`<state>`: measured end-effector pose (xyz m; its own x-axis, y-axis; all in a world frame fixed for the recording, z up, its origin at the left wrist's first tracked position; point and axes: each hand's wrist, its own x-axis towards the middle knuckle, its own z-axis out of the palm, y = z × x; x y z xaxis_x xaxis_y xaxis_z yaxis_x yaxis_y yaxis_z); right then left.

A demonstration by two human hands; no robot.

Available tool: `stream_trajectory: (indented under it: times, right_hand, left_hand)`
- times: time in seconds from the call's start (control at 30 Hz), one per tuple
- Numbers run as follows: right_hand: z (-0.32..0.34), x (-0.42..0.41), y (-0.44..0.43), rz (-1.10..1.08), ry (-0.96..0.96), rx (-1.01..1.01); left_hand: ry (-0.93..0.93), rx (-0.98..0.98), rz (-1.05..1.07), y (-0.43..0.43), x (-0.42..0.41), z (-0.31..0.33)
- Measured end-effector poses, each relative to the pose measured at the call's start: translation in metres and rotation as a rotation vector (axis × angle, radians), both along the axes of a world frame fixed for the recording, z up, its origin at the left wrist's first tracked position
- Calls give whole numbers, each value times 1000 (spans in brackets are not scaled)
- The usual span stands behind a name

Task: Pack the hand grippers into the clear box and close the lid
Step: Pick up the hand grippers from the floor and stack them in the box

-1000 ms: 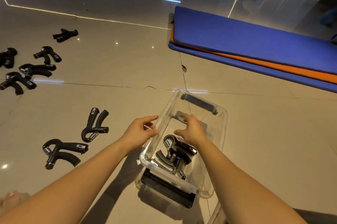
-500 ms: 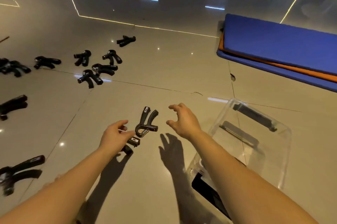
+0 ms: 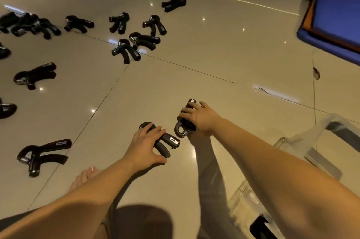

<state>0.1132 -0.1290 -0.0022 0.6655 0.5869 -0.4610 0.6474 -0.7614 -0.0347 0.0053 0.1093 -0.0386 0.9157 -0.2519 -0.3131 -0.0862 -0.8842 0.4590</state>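
Two hand grippers are in hand, none visible in the clear box (image 3: 329, 118).

- Lower hand gripper (image 3: 170, 141): left hand (image 3: 145, 142) grips it, fingers curled over the looped head end and thumb under the handles. The handles point right.
- Upper hand gripper (image 3: 182, 128): right hand (image 3: 201, 117) grips it, fingers wrapped over both handles. The metal spring loop sticks out at the near-left end.
- Both sit at floor level, near each other but apart. Cannot tell if either is off the tile yet.
- The box is at the right edge of the view, right of the right forearm and only partly in frame. Its top is open, with a dark bar handle (image 3: 342, 131) at the far end. The interior is mostly cut off.
- Loose hand grippers (image 3: 43, 153) lie scattered on the floor (image 3: 214, 63) to the left and further out. One is near-left, one pair (image 3: 136, 46) is touching mid-floor, and there is a blurred cluster (image 3: 29, 24) at far left.
- Blue mat (image 3: 339, 9) with an orange layer beneath is at top right, well apart from the hands.
- A bare foot (image 3: 85, 176) shows under the left forearm.
- A floor chip (image 3: 316, 73) sits on the grout line beyond the box.
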Motion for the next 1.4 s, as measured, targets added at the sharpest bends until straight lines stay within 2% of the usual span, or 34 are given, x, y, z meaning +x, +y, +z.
stream_trajectory:
  times: [0.23,0.3,0.57,0.9,1.0,1.2,1.4]
  right_hand:
    - [-33,-28,-9,-420,-181,65]
    - [-37,-35,-6,-507,-205,83]
    - [-42,-42,-17,-587,-182,151]
    - [-39,-41,-17,-535,-92,218]
    - [-35,-50,-20,-602,-82,288]
    - [21,-51,-26,-762,-114,574]
    - [126,-55,-76,-921,-265,722]
  left_hand:
    - [-233,126,-78,-3,11,-11]
    - [-224,109,-58,-12,12,-11]
    - [-89,13,-96,-24,2,-17]
    - [-5,-126,121,-19,-7,-5]
    - [-8,-192,201,-15,-8,0]
    - [-80,-264,202,-30,0,39]
    - [-182,-264,33,-74,19,118]
